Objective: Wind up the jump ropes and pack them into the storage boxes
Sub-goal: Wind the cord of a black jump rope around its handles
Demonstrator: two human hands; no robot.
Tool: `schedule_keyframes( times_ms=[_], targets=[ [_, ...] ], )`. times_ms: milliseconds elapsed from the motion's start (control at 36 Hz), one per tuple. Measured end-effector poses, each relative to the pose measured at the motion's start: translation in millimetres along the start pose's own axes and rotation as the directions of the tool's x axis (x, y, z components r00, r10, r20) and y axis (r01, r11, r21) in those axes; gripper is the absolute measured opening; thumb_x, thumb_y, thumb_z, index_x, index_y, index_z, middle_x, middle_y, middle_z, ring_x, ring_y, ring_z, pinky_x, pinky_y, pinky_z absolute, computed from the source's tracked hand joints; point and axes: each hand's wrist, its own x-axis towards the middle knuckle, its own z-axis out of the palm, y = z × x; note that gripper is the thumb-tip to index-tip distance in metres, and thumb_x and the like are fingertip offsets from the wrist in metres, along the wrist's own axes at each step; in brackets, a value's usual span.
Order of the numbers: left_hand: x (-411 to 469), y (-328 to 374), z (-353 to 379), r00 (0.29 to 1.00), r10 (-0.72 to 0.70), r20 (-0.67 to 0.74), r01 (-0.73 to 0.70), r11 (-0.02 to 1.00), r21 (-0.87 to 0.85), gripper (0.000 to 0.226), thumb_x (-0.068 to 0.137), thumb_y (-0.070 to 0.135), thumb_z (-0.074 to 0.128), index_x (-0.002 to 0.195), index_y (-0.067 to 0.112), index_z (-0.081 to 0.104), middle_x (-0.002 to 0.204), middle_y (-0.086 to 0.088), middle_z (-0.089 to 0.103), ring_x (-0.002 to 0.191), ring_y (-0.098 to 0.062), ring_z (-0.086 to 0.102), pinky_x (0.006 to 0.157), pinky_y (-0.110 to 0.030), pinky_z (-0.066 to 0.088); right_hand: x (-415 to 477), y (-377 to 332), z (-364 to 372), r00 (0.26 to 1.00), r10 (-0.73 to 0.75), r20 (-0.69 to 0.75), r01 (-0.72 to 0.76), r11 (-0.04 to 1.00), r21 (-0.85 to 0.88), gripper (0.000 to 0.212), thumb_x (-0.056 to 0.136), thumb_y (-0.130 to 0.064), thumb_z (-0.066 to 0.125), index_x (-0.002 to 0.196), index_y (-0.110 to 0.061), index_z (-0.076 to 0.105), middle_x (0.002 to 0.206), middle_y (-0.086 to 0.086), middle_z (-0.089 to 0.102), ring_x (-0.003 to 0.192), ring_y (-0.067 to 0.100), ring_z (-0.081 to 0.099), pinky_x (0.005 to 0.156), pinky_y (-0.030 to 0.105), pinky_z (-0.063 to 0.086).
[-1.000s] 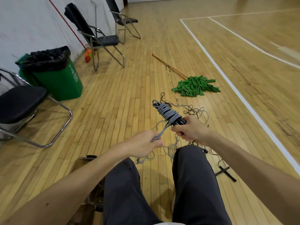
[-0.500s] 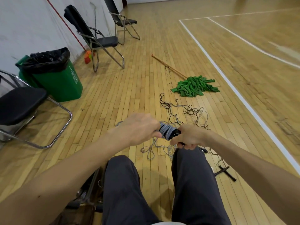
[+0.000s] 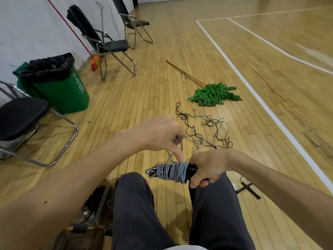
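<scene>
Pinching the grey rope in your left hand while your right hand grips the black handle, you risk slack letting coils slide off away from that hand

A pale wooden plank gym floor marked with white painted lines fills the frame. Near its centre lie a loose tangle of black and grey jump ropes and, just above it, a green strip-cloth mop whose wooden handle slants up and left. Along the left edge stand a green plastic bin with a black liner and three black-seated chrome folding chairs, while a clear plastic storage box sits at the bottom left and crossed black rope handles lie at the lower right.
</scene>
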Motion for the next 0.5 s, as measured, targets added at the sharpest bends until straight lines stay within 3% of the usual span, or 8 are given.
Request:
schedule_keyframes(
  times_ms=[111, 222, 389, 500],
  targets=[
    [-2.0, 0.9, -2.3, 0.998, -0.055, -0.023, 0.052, 0.99, -0.129, 0.057, 0.061, 0.066, 0.08, 0.081, 0.016, 0.063, 0.058, 0.011, 0.045, 0.056, -0.003, 0.042, 0.06, -0.029, 0.041, -7.6, -0.9, 5.7, 0.996, -0.084, 0.024, 0.084, 0.996, -0.033, 0.018, 0.09, -0.018, 0.071, 0.077, -0.012, 0.059, 0.059, -0.003, 0.056, 0.05, 0.012, 0.044, 0.049, 0.023, 0.036],
    [-7.0, -3.9, 2.6, 0.997, -0.082, -0.013, 0.072, 0.925, -0.374, 0.052, 0.06, 0.056, 0.088, 0.078, 0.012, 0.066, 0.054, 0.011, 0.043, 0.051, -0.003, 0.041, 0.054, -0.026, 0.034, -15.1, 0.5, 8.4, 0.983, -0.18, 0.022, 0.181, 0.983, -0.04, 0.019, 0.089, -0.019, 0.072, 0.075, -0.012, 0.06, 0.061, -0.002, 0.057, 0.055, 0.015, 0.048, 0.055, 0.028, 0.039],
    [-9.8, -10.8, 13.5, 0.995, -0.094, 0.038, 0.098, 0.816, -0.57, 0.045, 0.061, 0.049, 0.09, 0.071, 0.012, 0.067, 0.051, 0.008, 0.04, 0.048, -0.007, 0.034, 0.051, -0.024, 0.028, -21.7, -0.2, 11.0, 0.961, -0.277, 0.021, 0.278, 0.961, -0.014, 0.018, 0.09, -0.016, 0.072, 0.078, -0.008, 0.06, 0.061, -0.001, 0.056, 0.058, 0.018, 0.05, 0.056, 0.027, 0.042],
    [-13.3, -14.8, 22.8, 0.999, -0.042, 0.024, 0.046, 0.693, -0.72, 0.052, 0.06, 0.063, 0.083, 0.062, 0.015, 0.064, 0.049, 0.011, 0.039, 0.047, -0.007, 0.033, 0.049, -0.021, 0.026, -28.2, -0.3, 9.3, 0.929, -0.371, 0.01, 0.37, 0.928, 0.055, 0.021, 0.091, -0.012, 0.07, 0.079, 0.0, 0.058, 0.062, 0.003, 0.054, 0.058, 0.022, 0.047, 0.055, 0.029, 0.039]
  ],
)
